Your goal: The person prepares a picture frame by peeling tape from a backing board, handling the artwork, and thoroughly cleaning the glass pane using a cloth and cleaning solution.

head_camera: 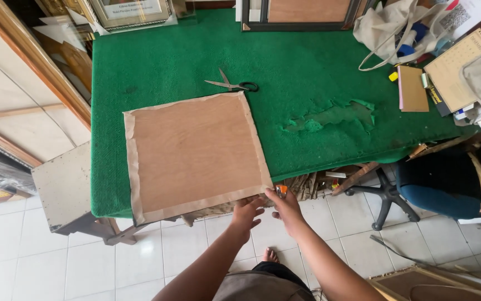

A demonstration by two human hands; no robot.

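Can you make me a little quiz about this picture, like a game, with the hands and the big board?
1. True or false: the scissors lie on the green table cover beyond the brown backing board.
2. Which hand holds the small orange thing? A) left hand B) right hand C) neither
3. Fill in: the table cover is torn to the ____ of the board, seen from the person.

Key
1. True. They lie just past the board's far edge, apart from it.
2. B. The right hand pinches it at the board's near right corner; the left hand is empty beside it.
3. Right.
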